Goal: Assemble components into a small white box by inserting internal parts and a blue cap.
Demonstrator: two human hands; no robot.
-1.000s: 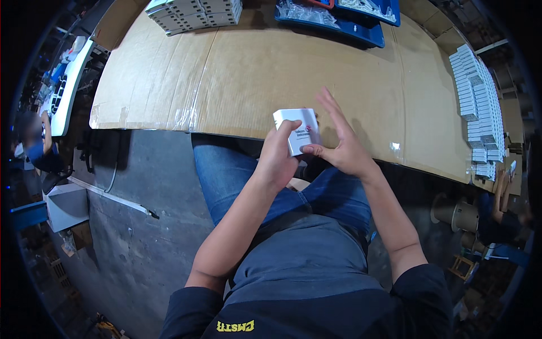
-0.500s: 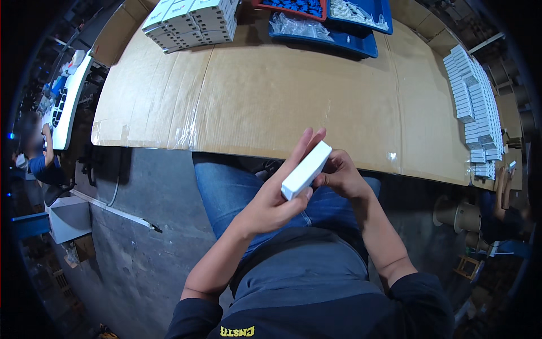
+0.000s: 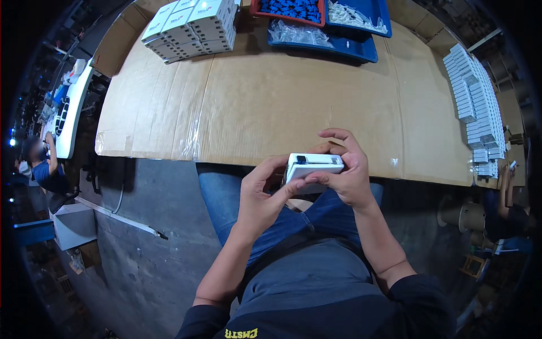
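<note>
Above my lap, just in front of the table edge, I hold a white rectangular plastic case in both hands. Its narrow side faces up and shows a slot with a small black piece at the left end. My left hand grips the left end, thumb along the near lower face. The right end sits in my right hand, whose thumb presses the near face while its index finger is raised and curled above the far side. The underside of the case is hidden.
A cardboard-covered table spans ahead. Stacked white boxes stand far left. Beyond are a red tray of blue parts and blue trays with clear bags and white pieces. Rows of white cases line the right edge. Other people work on both sides.
The case has turned from slanting to nearly level, and its slotted side with the black piece now shows. My right hand has shifted from behind it to grip the right end.
</note>
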